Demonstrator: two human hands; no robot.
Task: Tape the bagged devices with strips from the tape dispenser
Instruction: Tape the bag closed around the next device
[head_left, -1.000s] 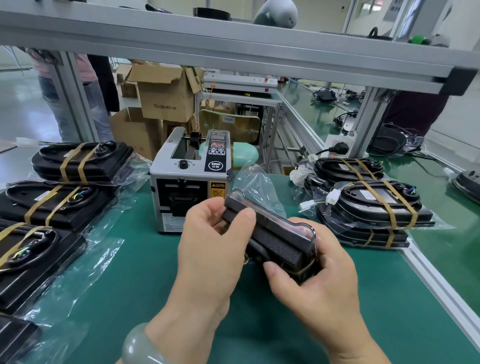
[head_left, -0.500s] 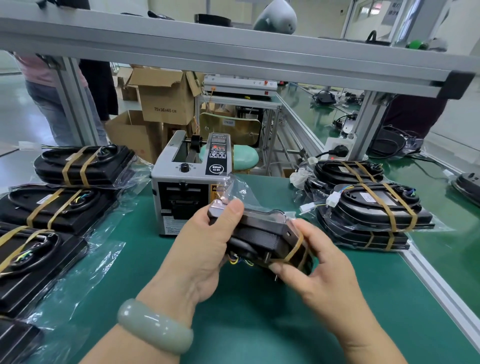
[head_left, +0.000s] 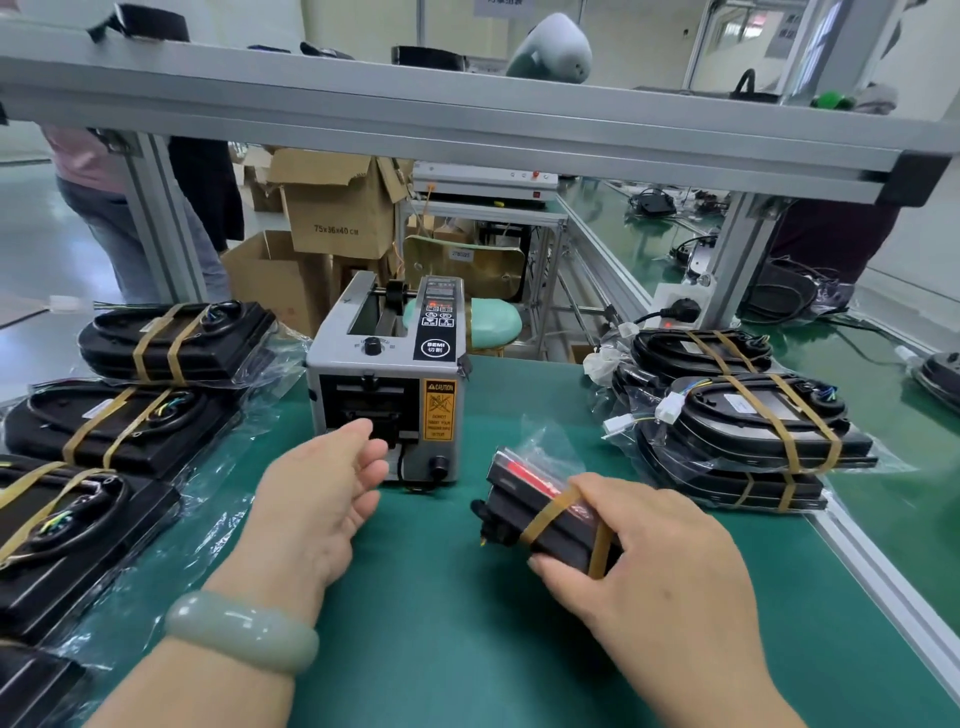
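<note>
Two hands: the left hand (head_left: 332, 483) is held open, fingers loosely spread, nothing gripped; the right hand (head_left: 649, 551) is curled round the bagged device (head_left: 540, 499).
Device place: kept low over the desk (head_left: 441, 623), at 4 o'clock from the tape dispenser (head_left: 387, 384); two tape bands are seen round it.
Device axis: laid from 11 to 5 o'clock.
Key relation: the dispenser's outlet (head_left: 371, 415) is found at 1 o'clock from the left hand, just beside it; that hand is judged the nearer.
Strip at outlet: cannot be told.
</note>
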